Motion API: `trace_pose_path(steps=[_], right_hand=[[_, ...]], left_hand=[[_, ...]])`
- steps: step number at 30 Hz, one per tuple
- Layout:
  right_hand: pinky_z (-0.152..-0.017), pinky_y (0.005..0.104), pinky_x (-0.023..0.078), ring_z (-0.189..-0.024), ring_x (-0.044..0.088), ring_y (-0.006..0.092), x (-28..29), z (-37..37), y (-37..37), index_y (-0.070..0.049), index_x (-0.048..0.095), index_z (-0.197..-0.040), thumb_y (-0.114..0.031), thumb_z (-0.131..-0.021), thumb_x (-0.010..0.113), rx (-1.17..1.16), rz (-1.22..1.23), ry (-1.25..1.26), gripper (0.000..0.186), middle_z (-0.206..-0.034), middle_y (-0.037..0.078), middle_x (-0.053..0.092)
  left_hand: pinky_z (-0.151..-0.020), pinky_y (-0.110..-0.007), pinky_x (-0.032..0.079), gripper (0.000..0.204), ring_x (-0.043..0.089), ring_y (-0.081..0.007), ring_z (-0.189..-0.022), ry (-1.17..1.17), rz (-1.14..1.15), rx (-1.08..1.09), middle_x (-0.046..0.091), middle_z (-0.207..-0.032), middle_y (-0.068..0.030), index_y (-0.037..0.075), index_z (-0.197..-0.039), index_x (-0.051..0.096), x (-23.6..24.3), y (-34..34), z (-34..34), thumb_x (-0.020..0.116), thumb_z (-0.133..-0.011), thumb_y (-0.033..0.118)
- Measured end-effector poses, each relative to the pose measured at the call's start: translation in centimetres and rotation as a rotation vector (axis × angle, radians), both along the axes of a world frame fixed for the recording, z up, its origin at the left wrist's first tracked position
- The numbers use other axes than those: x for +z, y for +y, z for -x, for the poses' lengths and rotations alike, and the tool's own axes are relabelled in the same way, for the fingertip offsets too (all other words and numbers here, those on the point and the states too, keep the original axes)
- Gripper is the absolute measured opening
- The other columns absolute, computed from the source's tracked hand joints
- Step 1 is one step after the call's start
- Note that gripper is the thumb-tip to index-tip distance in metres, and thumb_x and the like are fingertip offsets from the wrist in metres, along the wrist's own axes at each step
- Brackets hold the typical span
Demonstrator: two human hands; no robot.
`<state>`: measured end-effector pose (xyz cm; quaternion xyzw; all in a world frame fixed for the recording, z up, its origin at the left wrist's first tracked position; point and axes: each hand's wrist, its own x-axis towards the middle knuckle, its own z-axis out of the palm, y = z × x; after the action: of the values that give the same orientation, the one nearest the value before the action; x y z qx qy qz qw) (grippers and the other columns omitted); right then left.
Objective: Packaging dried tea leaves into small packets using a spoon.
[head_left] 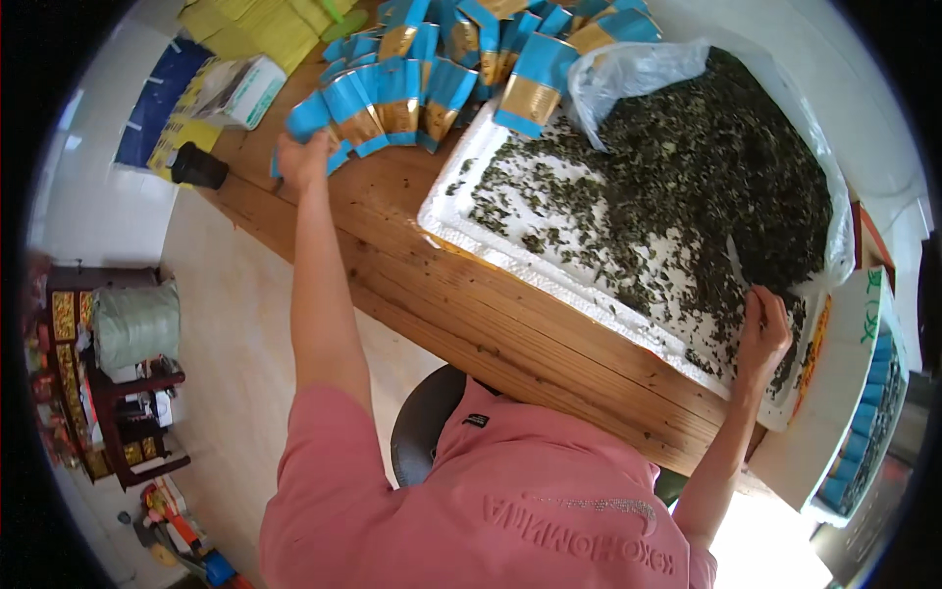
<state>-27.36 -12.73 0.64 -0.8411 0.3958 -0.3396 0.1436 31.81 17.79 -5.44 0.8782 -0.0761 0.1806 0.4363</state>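
At the left end of the table, my left hand (302,159) is closed on a small blue and gold packet (309,116), slightly blurred, beside a heap of similar packets (397,93). My right hand (765,329) is pinched over the near right corner of a white foam tray (559,280). From its fingers a slim pale utensil (735,261) reaches into dark, dried, curled leaves (716,167), probably tea; its far end is hidden among them. One blue and gold packet (538,83) rests across the tray's far left edge.
A clear plastic bag (628,79) lies open around the leaf pile. Left of the packets stand a black cup (199,166), a white box (240,93) and yellow packs (255,29). On the right, a white carton (829,393) holds more blue packets. The wooden table's front edge (549,378) runs close to my body.
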Motion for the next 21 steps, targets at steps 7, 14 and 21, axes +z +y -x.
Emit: trace_pose_path(steps=[7, 14, 21], right_hand=[[-0.058, 0.0254, 0.047, -0.066, 0.058, 0.0138, 0.2, -0.1, 0.0, 0.001, 0.066, -0.094, 0.0, -0.088, 0.063, 0.006, -0.017, -0.054, 0.007, -0.08, 0.007, 0.063], [-0.061, 0.0264, 0.047, -0.066, 0.058, 0.0153, 0.3, 0.1, 0.2, 0.002, 0.066, -0.093, 0.0, -0.086, 0.064, -0.023, -0.049, -0.095, 0.007, -0.08, 0.009, 0.064], [-0.061, 0.0253, 0.046, -0.066, 0.057, 0.0132, 0.5, 0.4, 0.2, 0.002, 0.066, -0.091, 0.0, -0.085, 0.065, -0.019, -0.106, -0.173, 0.007, -0.078, 0.007, 0.063]], left_hand=[[-0.069, -0.028, 0.05, 0.023, 0.061, -0.0143, -0.079, 0.086, 0.405, -0.132, 0.066, -0.091, -0.0038, 0.003, -0.098, 0.067, -1.5, 0.8, -0.3, 0.074, -0.076, 0.005], [-0.07, -0.027, 0.049, 0.021, 0.06, -0.0134, -0.082, 0.107, 0.539, -0.214, 0.065, -0.095, -0.0031, 0.003, -0.103, 0.066, 2.7, 2.6, 4.8, 0.07, -0.083, 0.006], [-0.075, -0.023, 0.047, 0.022, 0.059, -0.0098, -0.086, 0.237, 0.369, -0.827, 0.065, -0.098, -0.0027, 0.0, -0.106, 0.064, 9.8, -6.7, 19.1, 0.068, -0.085, 0.006]])
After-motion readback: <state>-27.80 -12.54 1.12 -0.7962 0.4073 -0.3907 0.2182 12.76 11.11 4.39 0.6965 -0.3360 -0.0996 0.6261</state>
